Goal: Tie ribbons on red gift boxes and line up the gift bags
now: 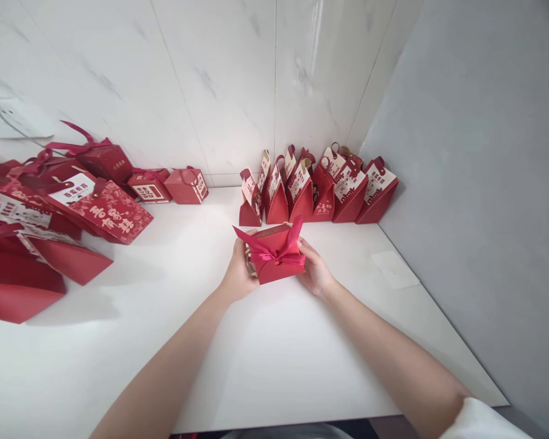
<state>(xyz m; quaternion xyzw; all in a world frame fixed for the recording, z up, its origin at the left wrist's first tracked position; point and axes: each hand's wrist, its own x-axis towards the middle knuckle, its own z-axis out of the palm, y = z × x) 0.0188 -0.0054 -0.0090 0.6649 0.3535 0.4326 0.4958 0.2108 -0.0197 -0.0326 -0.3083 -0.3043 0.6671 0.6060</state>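
Observation:
Between my two hands is a red gift box (269, 271) with a bright pink-red ribbon (278, 256) tied in a bow across its front. My left hand (240, 272) grips the box's left side, where a bit of gold trim shows by the fingers. On the opposite side, my right hand (316, 268) has its thumb on the box's edge, its other fingers partly hidden behind. Just beyond the held box stands a row of red gift boxes (277, 210) with white printed tags and small ribbon loops.
Many red gift boxes (86, 268) are heaped at the left, some tilted. Two small red boxes (183, 188) sit by the marble-patterned wall (219, 91). A grey panel (476, 183) bounds the white table (283, 366) on the right. A pale flat patch (394, 269) lies near it.

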